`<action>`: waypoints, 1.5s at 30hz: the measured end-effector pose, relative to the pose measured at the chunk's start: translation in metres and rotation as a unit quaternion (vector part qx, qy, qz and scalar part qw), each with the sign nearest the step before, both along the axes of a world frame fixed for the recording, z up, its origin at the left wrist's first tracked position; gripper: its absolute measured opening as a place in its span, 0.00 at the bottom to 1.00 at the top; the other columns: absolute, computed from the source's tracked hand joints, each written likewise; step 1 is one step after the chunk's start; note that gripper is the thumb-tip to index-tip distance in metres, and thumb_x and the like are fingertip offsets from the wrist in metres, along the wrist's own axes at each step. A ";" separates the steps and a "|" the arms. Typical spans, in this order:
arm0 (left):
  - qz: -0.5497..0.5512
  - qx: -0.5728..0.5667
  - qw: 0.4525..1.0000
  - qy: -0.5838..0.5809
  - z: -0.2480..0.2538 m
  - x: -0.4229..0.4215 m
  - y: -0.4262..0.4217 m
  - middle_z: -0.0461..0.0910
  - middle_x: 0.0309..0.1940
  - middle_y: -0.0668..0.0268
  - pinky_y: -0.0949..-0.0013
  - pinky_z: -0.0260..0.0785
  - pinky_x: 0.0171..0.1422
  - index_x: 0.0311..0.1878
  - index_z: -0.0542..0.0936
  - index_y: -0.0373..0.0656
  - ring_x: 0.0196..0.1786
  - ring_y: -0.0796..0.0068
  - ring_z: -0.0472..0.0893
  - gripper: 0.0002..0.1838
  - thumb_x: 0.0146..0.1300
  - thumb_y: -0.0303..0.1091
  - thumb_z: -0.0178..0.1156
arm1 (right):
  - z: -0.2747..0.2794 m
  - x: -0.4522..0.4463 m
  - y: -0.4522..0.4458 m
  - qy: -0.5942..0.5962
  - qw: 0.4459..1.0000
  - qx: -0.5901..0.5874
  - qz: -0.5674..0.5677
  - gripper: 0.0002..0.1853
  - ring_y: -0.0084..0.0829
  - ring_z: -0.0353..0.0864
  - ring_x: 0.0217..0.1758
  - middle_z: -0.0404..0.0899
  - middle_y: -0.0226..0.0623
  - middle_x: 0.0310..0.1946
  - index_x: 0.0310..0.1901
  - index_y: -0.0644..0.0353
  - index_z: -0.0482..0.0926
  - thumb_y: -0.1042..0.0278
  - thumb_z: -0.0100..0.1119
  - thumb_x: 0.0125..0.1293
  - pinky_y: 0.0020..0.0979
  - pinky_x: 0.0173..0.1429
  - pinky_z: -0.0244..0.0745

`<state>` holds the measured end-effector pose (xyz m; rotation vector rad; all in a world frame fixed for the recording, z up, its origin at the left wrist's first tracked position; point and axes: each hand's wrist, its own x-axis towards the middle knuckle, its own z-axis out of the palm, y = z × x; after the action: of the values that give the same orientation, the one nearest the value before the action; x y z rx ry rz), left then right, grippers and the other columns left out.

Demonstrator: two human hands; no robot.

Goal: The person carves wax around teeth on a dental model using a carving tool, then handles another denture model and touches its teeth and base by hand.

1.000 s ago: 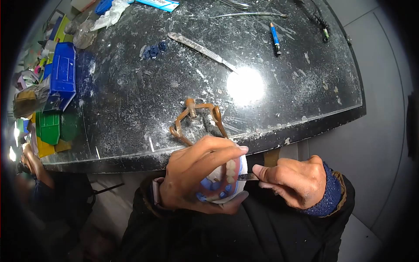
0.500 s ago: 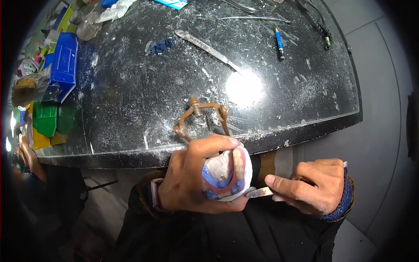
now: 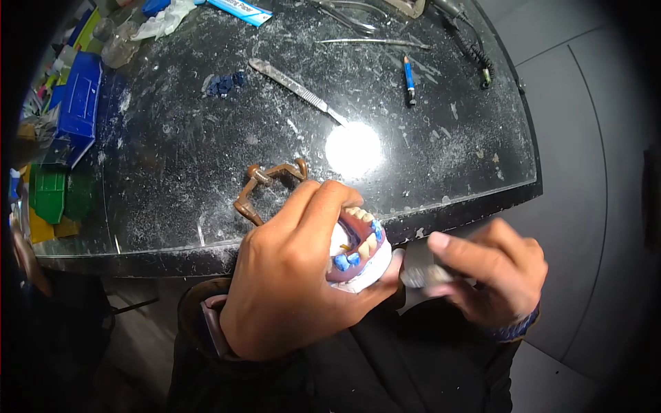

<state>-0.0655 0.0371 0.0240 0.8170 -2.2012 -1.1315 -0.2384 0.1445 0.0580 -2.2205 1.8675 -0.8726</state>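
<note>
My left hand [image 3: 282, 275] is wrapped round a dental model [image 3: 375, 272] just off the bench's front edge. The model has a white plaster base, pink wax, cream teeth and bright blue pieces on several teeth. Beyond my knuckles a brown metal articulator frame [image 3: 258, 175] sticks out; its near end is hidden behind the hand. To the right of the model, my right hand [image 3: 499, 275] grips a short metal blade-like tool [image 3: 423, 277] between thumb and fingers. Motion blurs the tool, which points left toward the model with a small gap between.
On the dusty black bench [image 3: 179, 151] lie a scalpel handle [image 3: 296, 86], a blue pencil [image 3: 410, 79], dark blue crumbs [image 3: 224, 85] and a thin metal instrument [image 3: 372, 41]. A blue bin [image 3: 79, 107] and green bin [image 3: 49, 193] stand left. Another person's arm [image 3: 27, 258] shows at the left edge.
My left hand has turned and tilted the dental model, so its front teeth now face right. The articulator has swung left with it. My right hand has moved slightly up with the tool, now blurred.
</note>
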 end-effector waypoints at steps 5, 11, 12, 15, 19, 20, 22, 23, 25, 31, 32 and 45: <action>-0.125 0.049 0.991 0.024 0.011 0.001 -0.002 0.74 0.37 0.56 0.66 0.70 0.39 0.45 0.72 0.35 0.35 0.60 0.77 0.31 0.33 0.30 0.73 | -0.003 -0.011 -0.027 -0.121 0.977 0.061 0.162 0.24 0.30 0.82 0.32 0.80 0.36 0.38 0.51 0.60 0.78 0.68 0.67 0.49 0.23 0.25 0.76; -0.272 0.102 0.957 0.021 0.030 0.024 -0.008 0.72 0.44 0.53 0.65 0.71 0.48 0.54 0.69 0.32 0.47 0.59 0.75 0.41 0.35 0.36 0.77 | 0.008 -0.016 -0.031 -0.289 0.881 0.240 0.289 0.23 0.42 0.81 0.44 0.79 0.41 0.46 0.53 0.61 0.73 0.73 0.63 0.54 0.33 0.41 0.80; -0.294 0.105 0.950 0.022 0.039 0.034 -0.015 0.72 0.45 0.53 0.65 0.71 0.50 0.56 0.69 0.32 0.48 0.60 0.75 0.43 0.35 0.38 0.78 | 0.011 -0.015 -0.030 -0.291 0.864 0.268 0.310 0.22 0.43 0.81 0.45 0.78 0.41 0.46 0.52 0.61 0.72 0.74 0.62 0.54 0.34 0.43 0.79; -0.375 0.006 0.927 0.008 0.050 0.048 -0.038 0.67 0.55 0.50 0.61 0.66 0.59 0.61 0.65 0.32 0.55 0.56 0.72 0.53 0.31 0.47 0.80 | 0.011 -0.010 -0.025 -0.308 0.815 0.319 0.372 0.21 0.44 0.80 0.48 0.78 0.42 0.48 0.52 0.62 0.72 0.73 0.60 0.55 0.33 0.46 0.78; -0.554 0.269 0.786 0.046 -0.004 0.044 -0.007 0.68 0.56 0.51 0.65 0.64 0.62 0.62 0.62 0.30 0.57 0.60 0.72 0.53 0.34 0.46 0.78 | -0.017 0.001 -0.019 -0.414 0.741 0.321 0.420 0.20 0.43 0.80 0.49 0.78 0.42 0.49 0.52 0.62 0.72 0.65 0.58 0.59 0.32 0.46 0.77; -0.547 0.322 0.768 0.083 -0.015 0.046 0.003 0.69 0.53 0.54 0.66 0.66 0.60 0.63 0.59 0.29 0.55 0.63 0.73 0.54 0.36 0.46 0.78 | -0.020 0.003 -0.018 -0.430 0.727 0.321 0.428 0.19 0.43 0.81 0.48 0.79 0.44 0.46 0.51 0.63 0.73 0.64 0.58 0.59 0.32 0.46 0.77; -0.486 0.623 0.610 0.053 -0.028 0.046 0.014 0.72 0.47 0.59 0.68 0.68 0.58 0.63 0.57 0.28 0.53 0.67 0.75 0.54 0.41 0.52 0.76 | -0.027 0.006 -0.015 -0.460 0.702 0.308 0.448 0.13 0.44 0.85 0.37 0.82 0.49 0.38 0.42 0.68 0.77 0.68 0.44 0.71 0.30 0.36 0.80; -0.481 0.681 0.550 0.058 -0.038 0.042 0.017 0.72 0.44 0.61 0.69 0.69 0.56 0.62 0.59 0.28 0.51 0.69 0.75 0.53 0.43 0.56 0.73 | -0.031 0.007 -0.011 -0.473 0.689 0.315 0.449 0.11 0.42 0.85 0.33 0.82 0.51 0.39 0.40 0.68 0.78 0.72 0.45 0.70 0.31 0.34 0.80; -0.462 0.712 0.520 0.101 -0.054 0.041 0.035 0.72 0.40 0.64 0.68 0.69 0.55 0.60 0.61 0.30 0.50 0.71 0.74 0.48 0.49 0.63 0.63 | -0.044 0.005 -0.009 -0.504 0.639 0.364 0.454 0.12 0.41 0.83 0.43 0.82 0.48 0.41 0.45 0.68 0.76 0.67 0.51 0.66 0.32 0.45 0.77; -0.369 0.716 0.537 0.250 -0.045 0.050 0.065 0.74 0.45 0.52 0.77 0.75 0.28 0.64 0.56 0.35 0.31 0.71 0.82 0.37 0.67 0.60 0.40 | -0.053 0.006 0.003 -0.553 0.701 0.272 0.358 0.19 0.48 0.66 0.65 0.69 0.55 0.59 0.55 0.72 0.71 0.73 0.54 0.64 0.39 0.66 0.64; -0.332 0.732 0.563 0.192 -0.036 0.054 0.054 0.75 0.43 0.51 0.78 0.75 0.24 0.64 0.56 0.35 0.27 0.70 0.82 0.34 0.70 0.56 0.39 | -0.055 0.007 0.010 -0.581 0.730 0.230 0.276 0.20 0.48 0.62 0.68 0.65 0.58 0.62 0.56 0.72 0.71 0.73 0.56 0.63 0.42 0.69 0.58; -0.265 0.711 0.561 0.331 -0.021 0.033 0.028 0.45 0.68 0.39 0.42 0.59 0.67 0.71 0.29 0.66 0.63 0.26 0.59 0.41 0.68 0.52 0.45 | -0.037 0.031 0.007 -0.382 0.921 0.066 0.040 0.25 0.47 0.78 0.54 0.73 0.59 0.53 0.56 0.73 0.70 0.64 0.59 0.62 0.32 0.54 0.76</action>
<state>-0.0322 0.0652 0.0029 0.0094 -0.4506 -2.9235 -0.2072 0.1518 0.0212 -1.5168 1.3893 -1.3008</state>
